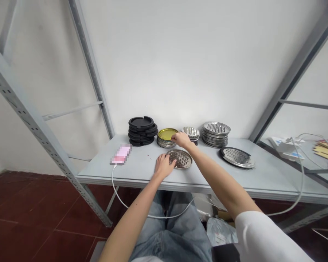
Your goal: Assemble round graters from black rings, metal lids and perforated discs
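My left hand (164, 165) is at the left rim of a round metal grater disc (183, 158) lying on the table, its thumb over the perforated face and its fingers along the edge. Farther back, my right hand (181, 139) is closed, fingertips pinched at the right edge of a shiny gold-coloured round disc (166, 134). That disc tops a low stack of silver discs (164, 143). Behind my right hand stands a stack of smaller silver grater discs (190, 131), partly hidden by the hand.
Black rings (142, 125) are piled at the back left, larger grater discs (215, 133) at the back right. A grater disc with a black rim (237, 157) lies right. A phone (121, 154) trails a white cable (166, 217) before the table. Metal posts (91, 65) flank the table.
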Available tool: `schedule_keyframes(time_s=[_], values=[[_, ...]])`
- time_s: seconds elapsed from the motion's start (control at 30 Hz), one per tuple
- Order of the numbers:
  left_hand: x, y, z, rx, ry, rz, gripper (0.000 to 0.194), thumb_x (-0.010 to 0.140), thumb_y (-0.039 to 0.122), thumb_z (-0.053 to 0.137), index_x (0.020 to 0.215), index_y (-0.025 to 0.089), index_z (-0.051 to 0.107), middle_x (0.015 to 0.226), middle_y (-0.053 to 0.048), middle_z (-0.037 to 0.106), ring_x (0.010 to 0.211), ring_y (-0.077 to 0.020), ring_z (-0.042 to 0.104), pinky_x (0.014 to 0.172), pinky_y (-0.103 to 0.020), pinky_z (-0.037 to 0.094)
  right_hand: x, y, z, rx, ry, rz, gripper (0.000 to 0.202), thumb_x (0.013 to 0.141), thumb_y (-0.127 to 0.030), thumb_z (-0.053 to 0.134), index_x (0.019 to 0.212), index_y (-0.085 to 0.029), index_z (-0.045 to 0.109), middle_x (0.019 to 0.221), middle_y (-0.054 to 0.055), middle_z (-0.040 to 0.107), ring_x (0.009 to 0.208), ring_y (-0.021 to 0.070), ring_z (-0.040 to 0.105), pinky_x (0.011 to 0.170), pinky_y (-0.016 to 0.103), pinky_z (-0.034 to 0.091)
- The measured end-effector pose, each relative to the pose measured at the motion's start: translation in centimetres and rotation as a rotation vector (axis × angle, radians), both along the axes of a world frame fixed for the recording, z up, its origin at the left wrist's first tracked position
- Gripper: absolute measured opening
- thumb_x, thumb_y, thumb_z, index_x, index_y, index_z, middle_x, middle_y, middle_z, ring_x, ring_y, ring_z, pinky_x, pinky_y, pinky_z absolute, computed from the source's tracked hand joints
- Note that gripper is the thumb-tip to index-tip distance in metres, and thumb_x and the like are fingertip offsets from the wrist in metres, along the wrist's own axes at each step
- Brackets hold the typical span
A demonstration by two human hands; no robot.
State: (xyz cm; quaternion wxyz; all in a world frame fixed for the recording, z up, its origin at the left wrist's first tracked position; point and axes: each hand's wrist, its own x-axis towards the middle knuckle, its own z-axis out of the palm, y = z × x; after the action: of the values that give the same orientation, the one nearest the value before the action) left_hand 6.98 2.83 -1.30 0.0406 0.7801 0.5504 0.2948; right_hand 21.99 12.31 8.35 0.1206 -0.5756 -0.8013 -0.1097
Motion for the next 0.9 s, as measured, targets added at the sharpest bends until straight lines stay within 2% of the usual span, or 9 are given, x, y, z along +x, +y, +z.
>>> schedule_keyframes(time_s=[0.17,0.4,0.53,0.63,0.77,0.83,0.9], values=[[0.0,-0.1,0.1,-0.011,0.001,0.002,0.040,0.090,0.045,0.051,0.115,0.016,0.062,0.116,-0.013,0.061,0.113,-0.0266,0.054,0.100,-0.036,0.040,-0.1,0.0,-0.3,0.052,-0.007,0.020,0.023,0.091,-0.032,0.054,0.094,-0.023,0.075,0.095,0.009,0.073,0.094,0.0211,0.064,0.083,0.028,0.045],[0.1,-0.5,0.5,-0.019,0.001,-0.012,0.048,0.087,0.048,0.054,0.121,0.015,0.058,0.120,-0.015,0.060,0.115,-0.0286,0.053,0.101,-0.039,0.038,0.1,0.1,-1.1,0.086,0.021,0.081,0.030,0.091,-0.024,0.051,0.117,-0.019,0.065,0.116,0.010,0.066,0.110,0.0244,0.056,0.092,0.033,0.042],[0.2,-0.5,0.6,-0.033,0.017,0.003,0.050,0.086,0.048,0.054,0.123,0.014,0.056,0.120,-0.015,0.059,0.117,-0.0287,0.051,0.102,-0.039,0.037,1.3,-0.6,-0.6,0.103,0.065,0.089,0.035,0.089,-0.019,0.050,0.123,-0.016,0.061,0.123,0.012,0.062,0.113,0.0257,0.052,0.096,0.036,0.039],[0.2,-0.3,0.5,-0.052,0.035,0.009,0.047,0.087,0.045,0.053,0.122,0.014,0.057,0.121,-0.015,0.059,0.118,-0.0284,0.051,0.102,-0.038,0.037,4.0,-1.4,0.2,0.205,0.123,-0.019,0.037,0.089,-0.017,0.046,0.124,-0.015,0.059,0.126,0.013,0.059,0.114,0.0273,0.051,0.098,0.038,0.037],[0.2,-0.2,0.4,-0.057,0.047,0.012,0.046,0.088,0.045,0.051,0.123,0.015,0.057,0.125,-0.015,0.057,0.120,-0.0280,0.050,0.103,-0.037,0.036,9.8,-2.3,1.0,0.328,0.190,-0.282,0.043,0.088,-0.019,0.043,0.128,-0.013,0.055,0.126,0.017,0.058,0.113,0.0305,0.050,0.094,0.041,0.038],[0.3,-0.2,0.4,-0.048,0.050,0.010,0.046,0.089,0.044,0.050,0.123,0.014,0.057,0.126,-0.016,0.056,0.120,-0.0282,0.050,0.103,-0.037,0.036,12.7,-2.4,1.1,0.285,0.215,-0.438,0.044,0.086,-0.019,0.043,0.127,-0.011,0.056,0.124,0.018,0.059,0.112,0.0320,0.050,0.091,0.042,0.039],[0.3,-0.3,0.4,-0.037,0.053,0.006,0.045,0.089,0.043,0.050,0.122,0.013,0.057,0.125,-0.016,0.056,0.119,-0.0282,0.050,0.103,-0.038,0.037,15.0,-2.4,0.9,0.210,0.206,-0.534,0.042,0.083,-0.020,0.045,0.122,-0.012,0.060,0.122,0.018,0.059,0.112,0.0329,0.050,0.090,0.043,0.040]])
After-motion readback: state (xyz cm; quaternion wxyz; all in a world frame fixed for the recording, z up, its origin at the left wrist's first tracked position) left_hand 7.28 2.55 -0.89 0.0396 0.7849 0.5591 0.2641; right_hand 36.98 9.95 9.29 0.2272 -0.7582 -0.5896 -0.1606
